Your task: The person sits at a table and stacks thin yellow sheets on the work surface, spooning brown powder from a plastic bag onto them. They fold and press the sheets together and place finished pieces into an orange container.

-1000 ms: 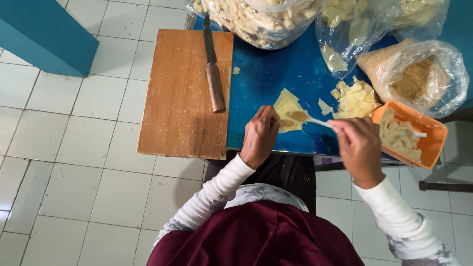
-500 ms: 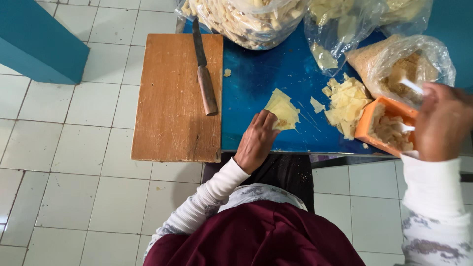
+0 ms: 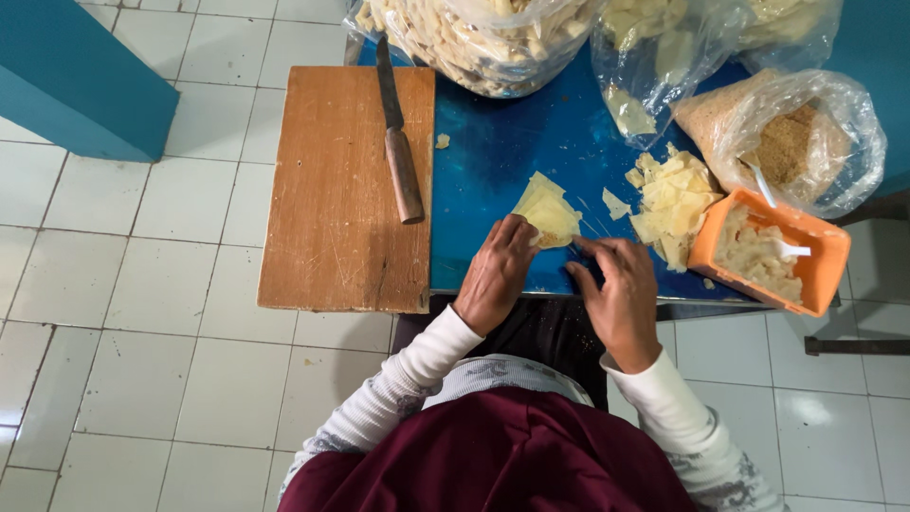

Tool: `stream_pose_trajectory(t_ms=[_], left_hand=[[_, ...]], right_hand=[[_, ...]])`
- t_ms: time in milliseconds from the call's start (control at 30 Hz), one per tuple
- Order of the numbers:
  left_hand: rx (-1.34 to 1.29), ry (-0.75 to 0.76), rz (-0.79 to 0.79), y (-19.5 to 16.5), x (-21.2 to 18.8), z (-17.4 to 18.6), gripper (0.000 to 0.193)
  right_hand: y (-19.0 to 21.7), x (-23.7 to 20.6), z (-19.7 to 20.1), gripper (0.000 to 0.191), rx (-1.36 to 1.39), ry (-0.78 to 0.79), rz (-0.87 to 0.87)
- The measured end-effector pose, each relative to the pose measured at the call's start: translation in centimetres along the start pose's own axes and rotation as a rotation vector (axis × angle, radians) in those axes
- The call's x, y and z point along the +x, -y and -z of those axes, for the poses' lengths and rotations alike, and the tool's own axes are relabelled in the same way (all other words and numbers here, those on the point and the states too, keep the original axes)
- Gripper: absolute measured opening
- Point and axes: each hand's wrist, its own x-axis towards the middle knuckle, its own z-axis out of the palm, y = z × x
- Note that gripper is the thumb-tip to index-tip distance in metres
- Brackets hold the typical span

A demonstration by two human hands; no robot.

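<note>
Back from the orange tub at the right edge of the frame and down at lower centre again: right hand [image 3: 621, 299], fingertips now pinching the near corner of the pale dough wrapper [image 3: 547, 210]; spoon left standing in that orange plastic tub [image 3: 773, 248] of lumpy white filling. Left hand [image 3: 495, 275] unmoved, fingers curled and pressing the wrapper's left edge flat on the glossy blue tabletop [image 3: 493, 152]. Thin, floury, roughly square sheet, one corner lifted; liable to tear or spill its dab of filling if pulled too hard or folded off-centre. Right of centre, a loose stack of wrappers [image 3: 671, 204], soft and ragged-edged. Upper right, crinkled clear bags, one of tan crumbs [image 3: 787, 142]. Left of centre, worn wooden cutting board [image 3: 346, 190] overhanging the table edge, easily tipped by an elbow, wooden-handled knife [image 3: 398, 133] along its right side.
</note>
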Motion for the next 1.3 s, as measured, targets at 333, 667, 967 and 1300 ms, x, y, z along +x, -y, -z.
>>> stream_pose_trajectory(t_ms=[333, 667, 967, 1300], left_hand=[[-0.010, 0.054, 0.006, 0.1, 0.2, 0.3, 0.031], [0.137, 0.079, -0.049, -0.1, 0.8, 0.5, 0.027], [0.067, 0.089, -0.067, -0.1, 0.7, 0.8, 0.033], [0.100, -0.009, -0.077, 0.1, 2.0, 0.9, 0.009]], right_hand=[[0.4, 1.1, -1.6, 0.022, 0.026, -0.070, 0.189], [-0.5, 3.0, -0.7, 0.009, 0.073, 0.025, 0.191], [-0.5, 2.1, -1.1, 0.017, 0.048, 0.000, 0.246], [-1.3, 4.2, -1.7, 0.005, 0.128, 0.087, 0.140]])
